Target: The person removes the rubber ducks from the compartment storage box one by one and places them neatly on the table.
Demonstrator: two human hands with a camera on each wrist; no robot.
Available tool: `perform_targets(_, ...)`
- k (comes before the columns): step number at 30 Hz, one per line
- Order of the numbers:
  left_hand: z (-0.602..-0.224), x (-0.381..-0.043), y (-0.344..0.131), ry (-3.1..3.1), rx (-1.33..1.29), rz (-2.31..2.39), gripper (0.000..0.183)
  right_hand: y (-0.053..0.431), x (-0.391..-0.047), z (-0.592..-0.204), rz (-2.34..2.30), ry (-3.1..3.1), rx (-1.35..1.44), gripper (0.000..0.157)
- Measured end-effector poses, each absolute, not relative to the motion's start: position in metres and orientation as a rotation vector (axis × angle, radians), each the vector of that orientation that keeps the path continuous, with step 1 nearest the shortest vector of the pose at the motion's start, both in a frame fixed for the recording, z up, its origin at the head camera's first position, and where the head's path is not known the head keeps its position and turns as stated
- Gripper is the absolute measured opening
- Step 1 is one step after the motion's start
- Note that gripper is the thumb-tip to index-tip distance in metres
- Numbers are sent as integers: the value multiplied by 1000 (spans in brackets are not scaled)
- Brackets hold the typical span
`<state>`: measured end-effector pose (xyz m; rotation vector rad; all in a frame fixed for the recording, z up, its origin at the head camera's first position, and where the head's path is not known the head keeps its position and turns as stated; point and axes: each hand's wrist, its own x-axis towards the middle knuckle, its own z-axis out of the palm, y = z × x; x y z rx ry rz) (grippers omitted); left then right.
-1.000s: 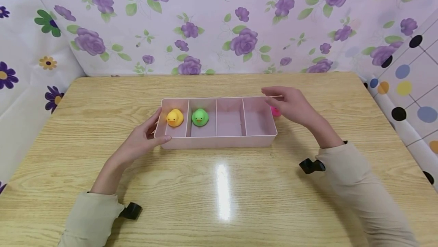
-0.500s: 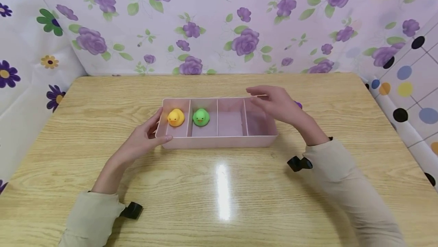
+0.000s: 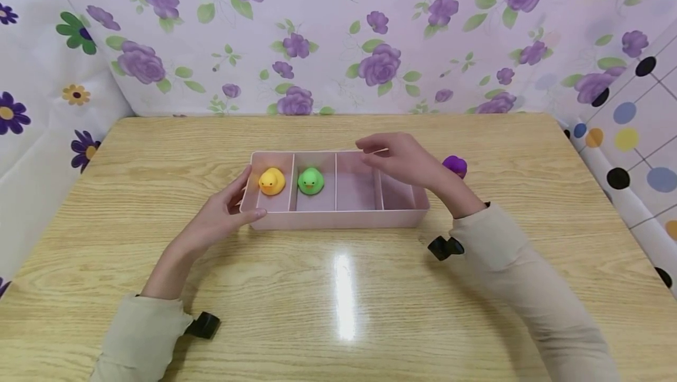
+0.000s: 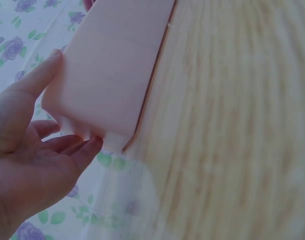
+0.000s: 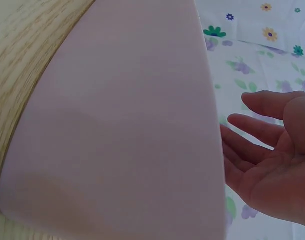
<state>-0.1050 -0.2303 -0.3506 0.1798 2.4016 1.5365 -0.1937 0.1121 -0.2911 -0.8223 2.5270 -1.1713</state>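
A pale pink divided box (image 3: pixel 338 220) stands lengthwise on the table. My left hand (image 3: pixel 219 215) grips its left end, thumb over the front corner and fingers at the end wall; the left wrist view shows these fingers bent against the box (image 4: pixel 107 65). A yellow rubber duck (image 3: pixel 272 182) sits in the leftmost compartment and a green rubber duck (image 3: pixel 310 181) in the one beside it. Above the two right compartments hovers my right hand (image 3: pixel 402 160), its thumb and fingers apart. Nothing shows between them in the right wrist view, where the hand (image 5: pixel 272 165) is beyond the box edge.
A purple rounded object (image 3: pixel 455 166), partly hidden by the right wrist, lies on the table right of the box. The wooden table (image 3: pixel 296 311) extends in front. A flowered sheet (image 3: pixel 328 35) hangs behind, and a dotted sheet (image 3: pixel 642 135) borders the right side.
My right hand has moved left from the box's right end to above its right compartments. The purple object has come into view; the pink thing seen earlier is hidden. My left hand stays put.
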Motion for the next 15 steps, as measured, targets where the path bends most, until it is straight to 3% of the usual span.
perform_targets(15,-351,-106,-231,2384,178,1554,91,72,-195,-291,-1094,2505,-911,36)
